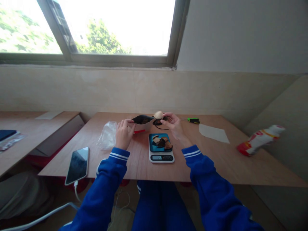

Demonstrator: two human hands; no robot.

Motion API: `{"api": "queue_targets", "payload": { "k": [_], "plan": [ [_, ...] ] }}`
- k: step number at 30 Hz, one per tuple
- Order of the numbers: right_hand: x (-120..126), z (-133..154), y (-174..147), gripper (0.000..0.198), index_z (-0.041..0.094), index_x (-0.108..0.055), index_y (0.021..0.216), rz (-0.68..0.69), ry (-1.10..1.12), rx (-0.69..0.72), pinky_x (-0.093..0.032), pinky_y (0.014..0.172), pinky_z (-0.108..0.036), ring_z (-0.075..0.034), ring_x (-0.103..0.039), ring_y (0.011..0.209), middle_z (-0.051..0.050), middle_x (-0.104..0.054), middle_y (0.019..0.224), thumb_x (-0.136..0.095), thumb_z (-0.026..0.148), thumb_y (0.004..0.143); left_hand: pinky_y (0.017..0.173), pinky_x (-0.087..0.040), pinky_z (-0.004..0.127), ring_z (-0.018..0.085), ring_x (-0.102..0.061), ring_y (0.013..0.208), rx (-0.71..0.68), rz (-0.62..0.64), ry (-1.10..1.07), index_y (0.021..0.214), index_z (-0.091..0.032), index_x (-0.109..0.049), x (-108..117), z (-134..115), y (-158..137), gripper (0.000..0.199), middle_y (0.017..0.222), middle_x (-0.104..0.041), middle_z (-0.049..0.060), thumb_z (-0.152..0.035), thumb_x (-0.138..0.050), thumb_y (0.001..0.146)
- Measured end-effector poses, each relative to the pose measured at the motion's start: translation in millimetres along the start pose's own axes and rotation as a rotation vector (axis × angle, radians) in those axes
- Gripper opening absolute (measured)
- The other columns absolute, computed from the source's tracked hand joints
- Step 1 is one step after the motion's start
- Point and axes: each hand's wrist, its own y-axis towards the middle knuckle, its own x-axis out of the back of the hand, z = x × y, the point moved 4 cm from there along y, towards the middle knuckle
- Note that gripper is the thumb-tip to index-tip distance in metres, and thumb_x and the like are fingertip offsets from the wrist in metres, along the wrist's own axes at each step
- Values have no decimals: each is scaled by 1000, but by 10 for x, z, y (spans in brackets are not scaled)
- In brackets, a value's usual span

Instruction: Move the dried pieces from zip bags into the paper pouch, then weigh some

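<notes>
My left hand [123, 134] grips the left edge of an open pouch [141, 127] with a dark inside and a bit of red on its front. My right hand [175, 125] pinches a pale, rounded dried mushroom slice [158, 115] at the pouch's right side, with darker bits below it. Nearer to me stands a white kitchen scale [161, 159] with a blue top. Several brown and cream dried mushroom slices [162, 142] lie on it. Its display is lit, but the digits are too small to read.
A crumpled clear plastic bag [106, 136] lies left of my left hand. The phone [77, 165], with a cable plugged in, overhangs the table's front edge. At right are a green-and-black screwdriver [193, 120], white paper [213, 133] and a red-and-white bottle [261, 139].
</notes>
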Motion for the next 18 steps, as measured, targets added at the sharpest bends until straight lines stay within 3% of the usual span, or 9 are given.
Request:
{"api": "queue_targets", "payload": {
  "k": [4,9,18],
  "plan": [
    [249,-455,-129,32,20,-59,81,65,-52,-135,-49,90,-39,-21,-61,95,-4,-64,93,-78,35,60,86,-45,39,23,-55,92,6,1,20,95,-21,-56,-44,44,130,13,98,-60,5,-30,-53,87],
    [279,-988,-199,31,18,-57,71,138,-139,-215,-50,82,-38,-18,-61,82,-1,-60,81,-78,34,55,82,-47,37,21,-54,91,36,12,0,98,-20,-56,-111,66,143,15,101,-56,7,-29,-54,86],
    [339,-1094,-285,33,17,-61,77,183,-90,-312,-51,74,-33,-18,-62,78,-3,-64,82,-77,39,58,75,-48,34,19,-55,87,50,29,-7,98,-20,-56,-126,80,124,16,100,-55,6,-28,-54,86]
  ]
}}
